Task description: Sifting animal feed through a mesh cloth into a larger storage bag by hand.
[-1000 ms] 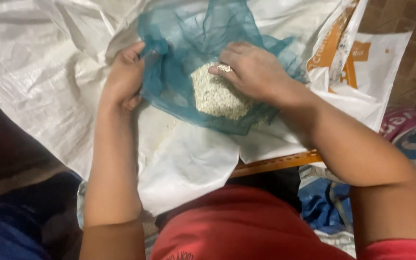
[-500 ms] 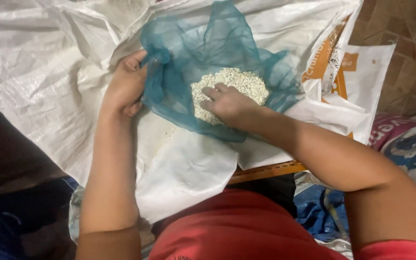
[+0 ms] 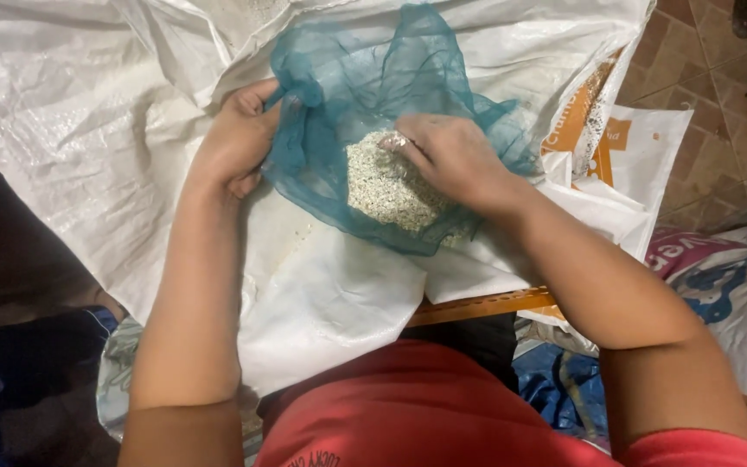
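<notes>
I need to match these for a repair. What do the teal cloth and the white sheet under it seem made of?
Teal cloth: thin, sheer net-like fabric, probably synthetic; the grains show through it. White sheet: looks like woven plastic sacking, slightly glossy with stiff creases.

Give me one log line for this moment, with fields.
left hand: grips net edge | right hand: on grain in net | under: white sack

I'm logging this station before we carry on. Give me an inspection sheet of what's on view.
Surface: white woven sack sheet, creased, spread wide.
Job's things: teal mesh cloth cupping a heap of pale grain.
Clutter: printed white-and-orange sack; patterned sack; orange slotted bar.
Hands: left hand grips the mesh edge; right hand rests on the grain.
Cables: nothing seen.
Surroundings: brown tiled floor.
</notes>
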